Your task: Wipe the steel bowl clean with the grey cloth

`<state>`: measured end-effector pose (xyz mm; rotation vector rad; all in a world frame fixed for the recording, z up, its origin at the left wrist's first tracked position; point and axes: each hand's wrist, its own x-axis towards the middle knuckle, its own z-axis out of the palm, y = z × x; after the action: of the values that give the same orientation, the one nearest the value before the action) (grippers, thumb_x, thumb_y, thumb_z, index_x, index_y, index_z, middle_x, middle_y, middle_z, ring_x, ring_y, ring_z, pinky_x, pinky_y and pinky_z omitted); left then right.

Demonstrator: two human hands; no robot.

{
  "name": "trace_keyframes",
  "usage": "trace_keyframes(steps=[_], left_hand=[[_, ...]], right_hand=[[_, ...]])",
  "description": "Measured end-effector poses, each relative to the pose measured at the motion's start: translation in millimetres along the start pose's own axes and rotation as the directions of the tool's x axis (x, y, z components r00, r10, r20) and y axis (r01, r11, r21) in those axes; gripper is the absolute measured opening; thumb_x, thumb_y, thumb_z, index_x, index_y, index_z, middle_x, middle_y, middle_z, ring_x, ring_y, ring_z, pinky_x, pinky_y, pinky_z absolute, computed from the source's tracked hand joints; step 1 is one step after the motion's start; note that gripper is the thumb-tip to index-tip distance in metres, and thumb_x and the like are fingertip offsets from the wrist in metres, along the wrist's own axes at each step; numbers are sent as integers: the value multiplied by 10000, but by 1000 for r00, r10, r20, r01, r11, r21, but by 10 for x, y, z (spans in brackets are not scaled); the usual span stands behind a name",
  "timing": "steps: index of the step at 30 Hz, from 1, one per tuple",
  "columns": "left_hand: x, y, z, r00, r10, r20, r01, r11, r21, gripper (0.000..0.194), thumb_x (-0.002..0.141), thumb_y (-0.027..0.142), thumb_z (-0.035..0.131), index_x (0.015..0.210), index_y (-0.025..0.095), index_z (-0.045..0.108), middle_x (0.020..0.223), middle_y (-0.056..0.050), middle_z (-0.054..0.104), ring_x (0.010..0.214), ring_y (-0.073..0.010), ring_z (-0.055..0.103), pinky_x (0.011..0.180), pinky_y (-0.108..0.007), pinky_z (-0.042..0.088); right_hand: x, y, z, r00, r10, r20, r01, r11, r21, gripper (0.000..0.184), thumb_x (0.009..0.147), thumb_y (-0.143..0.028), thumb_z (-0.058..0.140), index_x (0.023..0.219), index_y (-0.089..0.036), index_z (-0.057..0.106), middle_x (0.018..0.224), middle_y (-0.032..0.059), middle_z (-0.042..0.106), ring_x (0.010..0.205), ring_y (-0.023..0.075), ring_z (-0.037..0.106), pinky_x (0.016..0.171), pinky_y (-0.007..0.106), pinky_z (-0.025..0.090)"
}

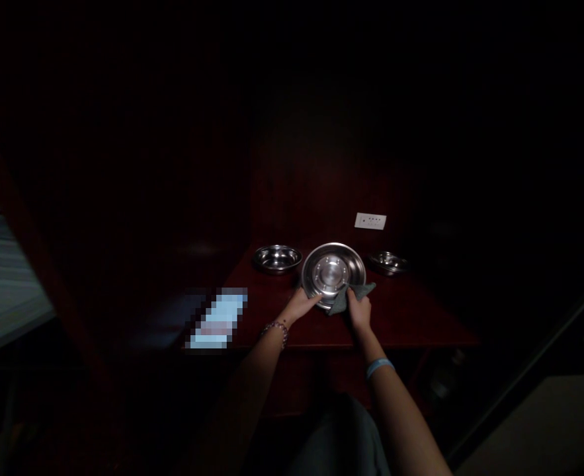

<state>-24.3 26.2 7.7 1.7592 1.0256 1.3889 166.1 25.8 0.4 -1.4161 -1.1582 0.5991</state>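
A round steel plate (332,270) is tilted up toward me above a dark red table (401,317). My left hand (301,305) grips the plate's lower left rim. My right hand (358,309) is closed on a grey cloth (347,296), which presses against the plate's lower right edge. A bead bracelet is on my left wrist and a blue band on my right wrist.
A steel bowl (277,258) stands on the table left of the plate and a smaller steel bowl (388,262) to its right. A white switch panel (370,221) sits on the dark wall behind. A blurred bright object (217,318) lies at the table's left edge. The room is very dark.
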Motion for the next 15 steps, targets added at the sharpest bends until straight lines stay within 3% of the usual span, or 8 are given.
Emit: trace_keyframes(steps=[10, 15], left_hand=[[70, -11, -20, 974, -212, -76, 202, 972, -122, 438, 744, 184, 668, 1177, 117, 663, 1255, -112, 712, 1211, -276, 629, 1118, -431, 435], [63, -69, -14, 982, -150, -111, 132, 980, -152, 505, 811, 273, 658, 1286, 111, 605, 1356, -143, 648, 1277, -281, 589, 1155, -431, 399]], right_hand=[[4, -7, 38, 993, 26, -113, -32, 998, -46, 388, 857, -390, 594, 978, -72, 780, 991, 209, 775, 992, 320, 739, 789, 297, 551], [12, 9, 25, 998, 17, -62, -16, 1000, 8, 405, 871, -424, 590, 978, -81, 776, 991, 193, 779, 999, 313, 739, 789, 297, 551]])
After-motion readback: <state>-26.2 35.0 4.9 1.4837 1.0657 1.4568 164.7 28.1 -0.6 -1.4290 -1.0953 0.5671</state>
